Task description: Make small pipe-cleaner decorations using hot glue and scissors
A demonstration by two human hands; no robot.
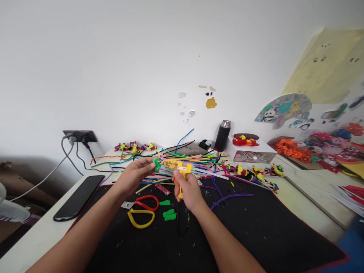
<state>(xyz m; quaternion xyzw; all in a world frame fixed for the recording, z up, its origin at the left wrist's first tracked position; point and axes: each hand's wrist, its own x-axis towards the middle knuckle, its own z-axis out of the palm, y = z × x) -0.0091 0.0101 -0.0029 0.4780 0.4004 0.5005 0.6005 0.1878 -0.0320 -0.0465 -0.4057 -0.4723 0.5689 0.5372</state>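
My right hand [189,189] is wrapped around the handle of a yellow glue gun [170,164], its nozzle pointing left. Pinched in the fingers of my left hand [139,170] is a small green fuzzy piece [156,164], right at the nozzle tip; whether the two touch I cannot tell. Below my hands, several similar green pieces [170,215] lie on the black mat [233,242]. Beside them rest scissors [142,204] with one red and one yellow handle loop. A small red and clear object [163,189] sits just under the glue gun.
Behind my hands spreads a pile of coloured pipe cleaners [196,159]. A black thermos [223,135] stands by a white box [253,151]. Colourful pipe-cleaner figures [256,172] lie right, and a black phone-like slab [78,198] lies left. Cables run from a wall socket [80,136].
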